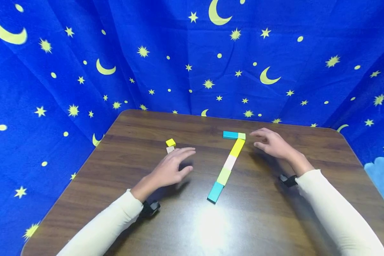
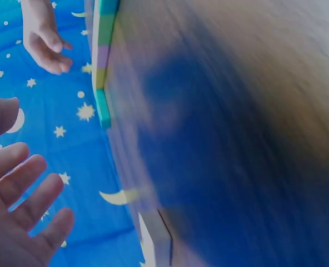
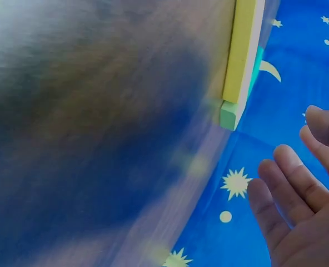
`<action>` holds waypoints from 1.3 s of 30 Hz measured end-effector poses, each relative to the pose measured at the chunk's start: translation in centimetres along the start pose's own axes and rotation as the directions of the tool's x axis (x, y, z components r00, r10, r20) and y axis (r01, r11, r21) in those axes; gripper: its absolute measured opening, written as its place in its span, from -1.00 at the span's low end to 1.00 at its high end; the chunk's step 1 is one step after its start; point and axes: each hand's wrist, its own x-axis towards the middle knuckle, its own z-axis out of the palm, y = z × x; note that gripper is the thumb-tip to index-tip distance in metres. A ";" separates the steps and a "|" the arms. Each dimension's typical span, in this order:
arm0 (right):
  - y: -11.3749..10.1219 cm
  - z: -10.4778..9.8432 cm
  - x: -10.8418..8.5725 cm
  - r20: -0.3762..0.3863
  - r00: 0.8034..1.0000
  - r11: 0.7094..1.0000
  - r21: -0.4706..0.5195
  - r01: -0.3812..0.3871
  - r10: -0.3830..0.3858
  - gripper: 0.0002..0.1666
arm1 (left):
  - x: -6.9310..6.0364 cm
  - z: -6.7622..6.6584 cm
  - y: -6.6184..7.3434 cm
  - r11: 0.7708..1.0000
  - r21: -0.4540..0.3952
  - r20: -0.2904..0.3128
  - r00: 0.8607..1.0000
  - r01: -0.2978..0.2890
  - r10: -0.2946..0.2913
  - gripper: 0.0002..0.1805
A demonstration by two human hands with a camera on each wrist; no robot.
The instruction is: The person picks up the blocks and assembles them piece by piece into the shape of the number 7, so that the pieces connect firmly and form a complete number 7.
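Several flat blocks lie end to end on the table in the shape of a 7. A blue block (image 1: 230, 135) and a small green block (image 1: 241, 136) form the top bar. The slanted leg runs from a yellow block (image 1: 237, 147) through a white block (image 1: 230, 162) and a light green block (image 1: 224, 176) to a blue block (image 1: 216, 192). My right hand (image 1: 273, 144) hovers just right of the corner, fingers loosely bent, holding nothing. Relaxed and without anything in it, my left hand (image 1: 172, 167) is beside a small white block (image 1: 170, 149) and partly covers it.
A small yellow block (image 1: 170, 142) sits behind the white one on the left. The brown wooden table (image 1: 140, 128) has rounded far corners. Behind it hangs a blue curtain (image 1: 179, 42) with moons and stars. Light glares off the table's near middle.
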 end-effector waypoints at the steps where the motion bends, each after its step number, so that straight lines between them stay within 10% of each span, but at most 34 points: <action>1: 0.0 0.0 -0.2 -0.005 1.000 1.000 -0.003 -0.001 0.001 -0.55 | -0.2 -0.2 -0.2 1.000 0.000 0.001 1.000 0.008 -0.008 -0.44; 13: 0.5 2.2 1.4 -0.007 0.999 0.995 -0.091 0.040 -0.041 -0.53 | -0.4 -0.1 -0.9 0.996 -0.016 0.117 0.989 0.091 -0.089 -0.40; 39: -0.7 3.8 5.5 0.173 0.985 0.990 -0.141 0.007 0.017 -0.44 | -0.1 0.3 -4.0 0.991 -0.053 0.042 0.991 0.127 -0.125 -0.47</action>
